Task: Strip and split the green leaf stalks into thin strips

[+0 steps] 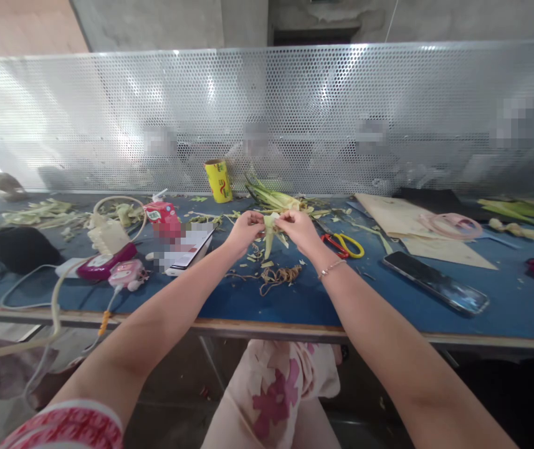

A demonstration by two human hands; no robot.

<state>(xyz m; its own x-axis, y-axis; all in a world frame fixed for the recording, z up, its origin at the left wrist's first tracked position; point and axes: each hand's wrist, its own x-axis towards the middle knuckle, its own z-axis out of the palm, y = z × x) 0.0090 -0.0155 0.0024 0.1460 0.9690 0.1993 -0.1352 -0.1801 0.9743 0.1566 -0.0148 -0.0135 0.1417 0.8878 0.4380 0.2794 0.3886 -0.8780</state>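
Both my hands are raised over the blue table, pinching one small folded piece of pale green leaf. My left hand grips its left side with closed fingers. My right hand pinches its top right; a thin bracelet sits on that wrist. Leaf ends hang down between the hands. Under them lie leaf scraps and a tangle of brown string.
Red and yellow scissors, a phone, cardboard sheets and a pink coil lie right. A yellow roll and leaf bundle are behind. A carton, pink devices and cables lie left. A perforated metal screen backs the table.
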